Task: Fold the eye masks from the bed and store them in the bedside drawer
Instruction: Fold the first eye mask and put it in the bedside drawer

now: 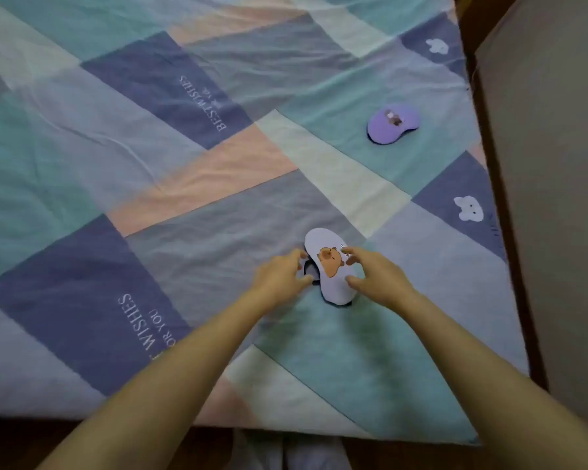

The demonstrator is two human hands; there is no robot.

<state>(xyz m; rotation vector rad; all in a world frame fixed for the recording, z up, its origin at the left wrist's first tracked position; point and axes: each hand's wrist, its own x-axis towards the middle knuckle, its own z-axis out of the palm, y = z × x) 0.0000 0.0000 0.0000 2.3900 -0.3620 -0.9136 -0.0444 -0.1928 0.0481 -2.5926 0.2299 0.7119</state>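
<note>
The bed with its patchwork cover fills my view. A brown strip and a grey panel run down the right edge. The white eye mask, with an orange animal on it, lies in the lower centre, and its dark strap shows at its left side. My left hand has its fingers curled at this strap; I cannot tell if they pinch it. My right hand is spread wide, fingertips touching the mask. A purple eye mask lies well apart, in the upper right.

Matt cloth eye masks, creased cotton-looking quilt.
</note>
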